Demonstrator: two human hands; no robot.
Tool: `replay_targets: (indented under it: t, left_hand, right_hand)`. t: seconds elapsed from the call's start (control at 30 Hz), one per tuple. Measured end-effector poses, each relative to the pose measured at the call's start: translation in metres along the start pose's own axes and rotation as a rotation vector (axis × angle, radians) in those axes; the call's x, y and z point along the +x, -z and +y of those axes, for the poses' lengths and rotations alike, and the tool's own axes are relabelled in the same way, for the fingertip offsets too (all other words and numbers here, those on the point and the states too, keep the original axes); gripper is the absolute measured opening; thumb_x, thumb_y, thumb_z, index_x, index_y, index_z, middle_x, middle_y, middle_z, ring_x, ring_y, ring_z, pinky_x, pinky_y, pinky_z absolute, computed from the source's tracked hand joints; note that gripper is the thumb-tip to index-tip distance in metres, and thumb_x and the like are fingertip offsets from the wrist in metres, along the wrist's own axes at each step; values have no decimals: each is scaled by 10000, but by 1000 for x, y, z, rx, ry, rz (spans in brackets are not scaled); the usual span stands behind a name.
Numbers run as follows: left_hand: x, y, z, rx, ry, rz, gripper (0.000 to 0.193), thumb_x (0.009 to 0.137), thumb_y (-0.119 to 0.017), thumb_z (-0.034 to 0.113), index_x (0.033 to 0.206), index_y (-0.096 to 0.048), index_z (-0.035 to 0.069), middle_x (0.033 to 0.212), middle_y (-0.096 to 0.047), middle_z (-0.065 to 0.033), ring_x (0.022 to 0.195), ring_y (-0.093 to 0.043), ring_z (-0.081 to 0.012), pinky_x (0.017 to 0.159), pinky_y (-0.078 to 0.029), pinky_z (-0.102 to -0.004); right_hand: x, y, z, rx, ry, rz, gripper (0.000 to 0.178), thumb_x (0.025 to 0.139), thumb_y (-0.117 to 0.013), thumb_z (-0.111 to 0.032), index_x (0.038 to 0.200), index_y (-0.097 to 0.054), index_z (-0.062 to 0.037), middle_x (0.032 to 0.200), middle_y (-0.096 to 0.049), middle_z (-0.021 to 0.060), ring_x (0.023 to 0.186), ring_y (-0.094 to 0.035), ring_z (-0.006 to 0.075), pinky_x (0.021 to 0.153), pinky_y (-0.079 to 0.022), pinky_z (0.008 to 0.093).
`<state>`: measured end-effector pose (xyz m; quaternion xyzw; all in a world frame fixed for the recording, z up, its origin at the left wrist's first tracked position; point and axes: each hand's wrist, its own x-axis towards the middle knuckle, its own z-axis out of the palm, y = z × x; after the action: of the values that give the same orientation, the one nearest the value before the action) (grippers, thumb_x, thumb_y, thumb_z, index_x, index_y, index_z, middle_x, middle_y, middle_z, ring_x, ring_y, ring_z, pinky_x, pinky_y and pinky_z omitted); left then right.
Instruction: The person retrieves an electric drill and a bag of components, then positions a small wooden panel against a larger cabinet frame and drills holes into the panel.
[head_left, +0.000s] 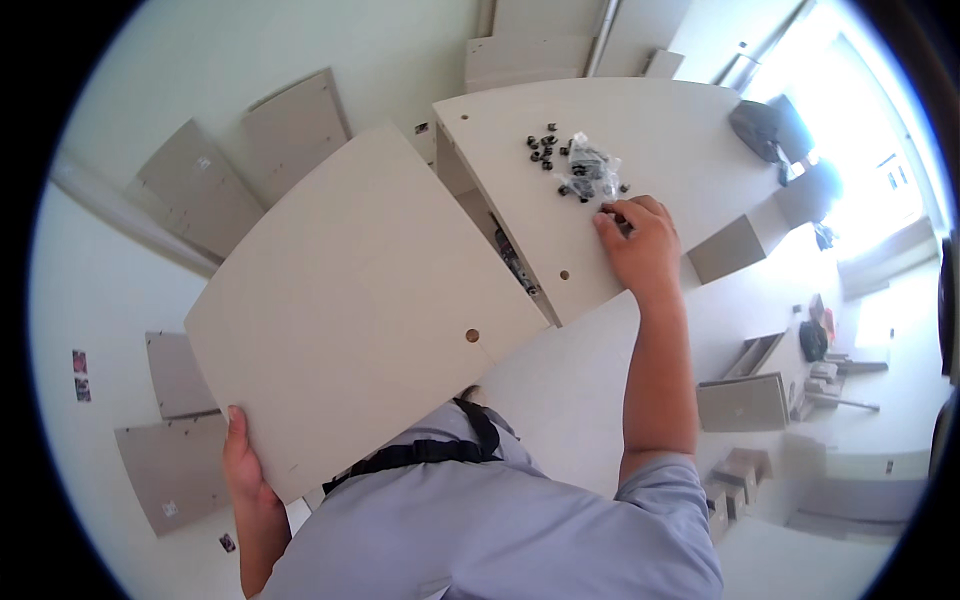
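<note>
A large pale panel (340, 300) with a round hole near one corner leans in front of me. My left hand (243, 462) grips its lower left edge, the thumb lying on the face. To the right is a pale cabinet top (660, 120) with small holes at its corners. Loose small black fittings (543, 150) lie on it beside a clear plastic bag (592, 165) holding more of them. My right hand (643, 240) is just in front of the bag, fingers curled and pinched together; what is between the fingertips is mostly hidden.
Through a gap beside the panel, a dark tool-like object (515, 262) shows. Several panels (195, 180) lean along the left wall. A dark bag (757, 128) sits at the top's far right edge, near an open box-like unit (740, 240). More boards (743, 402) stand at right.
</note>
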<state>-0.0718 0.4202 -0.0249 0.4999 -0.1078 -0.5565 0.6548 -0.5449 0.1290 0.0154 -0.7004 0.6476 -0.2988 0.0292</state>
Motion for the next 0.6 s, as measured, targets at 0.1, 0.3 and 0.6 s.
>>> replay_targets:
  t: [0.1, 0.3, 0.6]
  left_hand:
    - [-16, -19, -8, 21, -55, 85, 687, 1093, -540, 514, 1548, -448, 8, 1492, -578, -163, 1347, -585, -311, 1121, -491, -455]
    - [-33, -26, -23, -30, -54, 45, 682, 1107, -479, 537, 1581, -418, 50, 1532, -545, -161, 1366, -574, -331, 1116, -504, -490]
    - [-29, -43, -47, -196, 23, -66, 684, 1099, -481, 550, 1568, -453, 52, 1549, -540, -179, 1398, -551, -346, 1145, -485, -493]
  right_hand:
    - [-3, 4, -8, 146, 38, -29, 185, 873, -799, -149, 1030, -783, -52, 972, -746, 57, 930, -701, 237, 835, -559, 361]
    - [-51, 28, -34, 783, 406, -31, 219, 753, -761, 27, 968, -754, -18, 866, -732, 91, 759, -706, 180, 668, -544, 286]
    - [-82, 32, -32, 1447, 322, -108, 245, 889, -724, 92, 1118, -676, 20, 1061, -715, 173, 917, -710, 213, 797, -566, 312]
